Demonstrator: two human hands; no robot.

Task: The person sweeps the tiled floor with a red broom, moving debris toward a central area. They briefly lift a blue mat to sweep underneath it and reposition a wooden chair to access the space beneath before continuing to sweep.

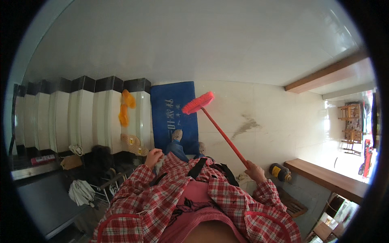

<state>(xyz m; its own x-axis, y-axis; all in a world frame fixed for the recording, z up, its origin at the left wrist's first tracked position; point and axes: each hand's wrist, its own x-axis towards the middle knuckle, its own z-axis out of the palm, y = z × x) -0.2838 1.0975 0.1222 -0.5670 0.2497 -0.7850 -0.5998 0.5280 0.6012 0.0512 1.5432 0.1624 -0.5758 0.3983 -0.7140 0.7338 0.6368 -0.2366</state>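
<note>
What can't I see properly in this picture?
All in the head view:
Red broom handle, top end: hidden by the right hand.
Inside of the left hand: hidden by its curl.
Dark bundle beside the stairs: lost in shadow.
Wooden chairs outside: small, blurred by glare.

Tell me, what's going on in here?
A person in a red-and-white plaid shirt grips a long red-handled broom with pink bristles in the right hand's fingers. The left hand's fingers are curled, with nothing visible in them. The broom head overlaps a blue rectangular mat's right edge in view; contact is unclear. A dark smudge marks the pale tiled floor.
</note>
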